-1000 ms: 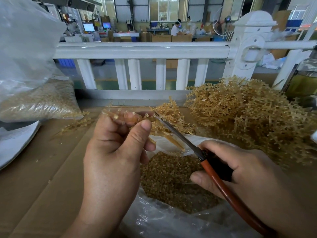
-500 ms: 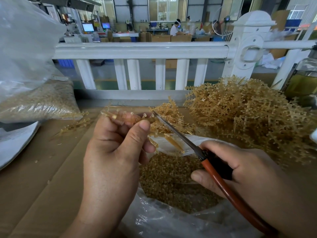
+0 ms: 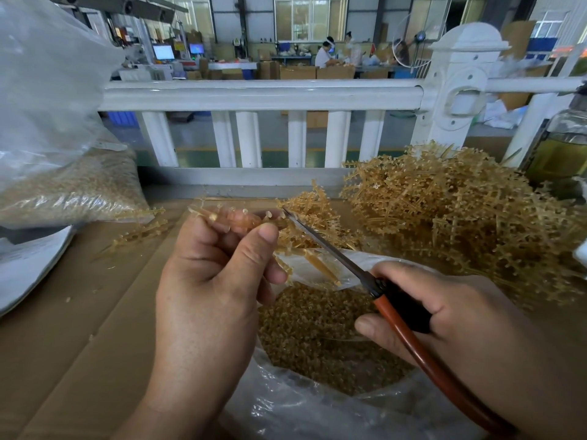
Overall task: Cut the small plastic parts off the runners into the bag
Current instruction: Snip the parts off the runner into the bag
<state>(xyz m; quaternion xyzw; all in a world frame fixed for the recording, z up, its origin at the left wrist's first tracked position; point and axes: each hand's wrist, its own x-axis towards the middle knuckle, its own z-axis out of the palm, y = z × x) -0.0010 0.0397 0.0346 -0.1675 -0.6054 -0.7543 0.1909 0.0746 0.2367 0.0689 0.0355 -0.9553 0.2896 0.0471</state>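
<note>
The left hand (image 3: pixel 203 281) pinched one amber runner (image 3: pixel 241 219) between thumb and curled fingers, above the open bag (image 3: pixel 317 411) of cut parts (image 3: pixel 317 331). The right hand (image 3: pixel 451 322) gripped one pair of red-handled scissors (image 3: pixel 330 249), tip touching that runner. One runner heap (image 3: pixel 460 217) lay beyond

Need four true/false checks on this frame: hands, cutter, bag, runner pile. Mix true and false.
1. The left hand pinches a runner. True.
2. The right hand grips a blue-handled cutter. False: the handle is orange-red with a black part.
3. The open bag below the hands is empty. False: it holds a heap of small cut parts.
4. A big pile of runners lies on the right, in front of the white railing. True.
</note>
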